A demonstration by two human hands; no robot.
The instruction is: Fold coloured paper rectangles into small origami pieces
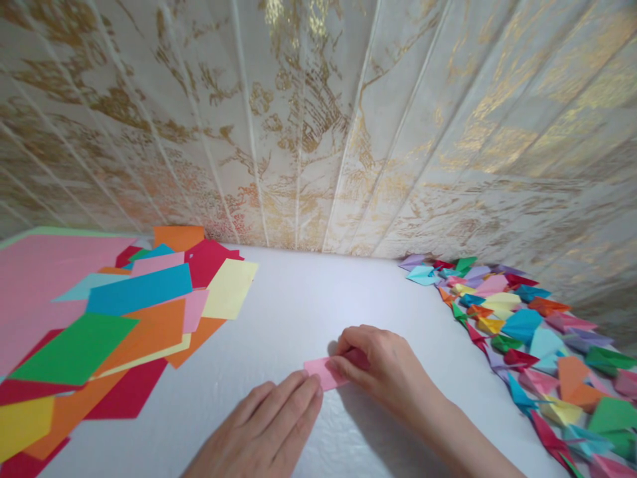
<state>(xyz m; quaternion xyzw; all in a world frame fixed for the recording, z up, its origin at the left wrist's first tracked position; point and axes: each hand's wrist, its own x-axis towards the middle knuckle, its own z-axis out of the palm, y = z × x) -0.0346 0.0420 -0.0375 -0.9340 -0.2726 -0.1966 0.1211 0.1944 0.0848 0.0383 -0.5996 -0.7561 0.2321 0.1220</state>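
A small pink piece of paper (324,373) lies on the white table surface between my two hands. My left hand (273,421) rests flat at its left end, fingers stretched out, the fingertips touching the paper's edge. At the other end my right hand (375,362) has its fingers curled, pinching the paper between thumb and forefinger. Part of the paper is hidden under the right hand's fingers, so its full shape and any fold there cannot be made out.
Loose coloured paper sheets, among them a green sheet (74,348) and a blue sheet (142,289), overlap on the left beside a large pink sheet (44,285). Many folded paper pieces (522,325) cover the right side. A patterned white-and-gold curtain (308,133) borders the table's back edge.
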